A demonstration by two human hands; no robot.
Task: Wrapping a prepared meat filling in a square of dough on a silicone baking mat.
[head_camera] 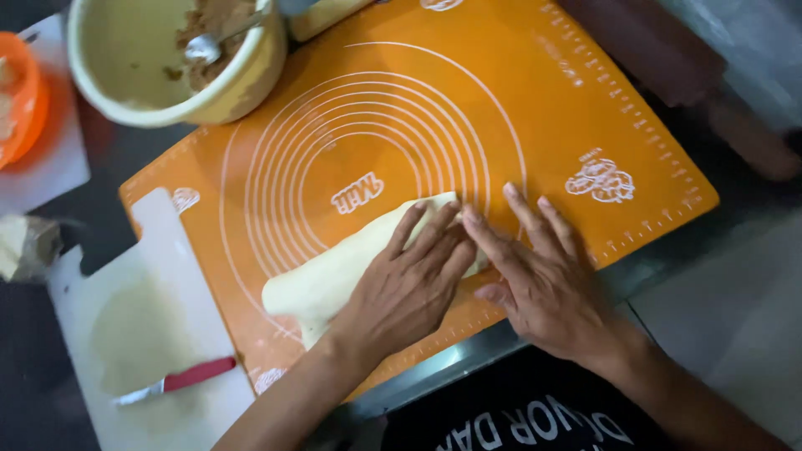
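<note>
A long flat strip of pale dough (322, 280) lies slanted on an orange baking mat (501, 108) printed with white rings. My left hand (409, 284) presses flat on the strip's right half, fingers spread toward its far end. My right hand (543, 280) lies beside it, fingers apart, fingertips touching the dough's right end and the mat. Neither hand grips anything. The dough under my left palm is hidden.
A cream bowl (242, 83) with brown filling and a spoon (209, 46) stands at the mat's far left corner. A white cutting board (109, 351) at the left carries a thin dough piece and a red-handled knife (180, 380). An orange dish (21, 100) sits far left.
</note>
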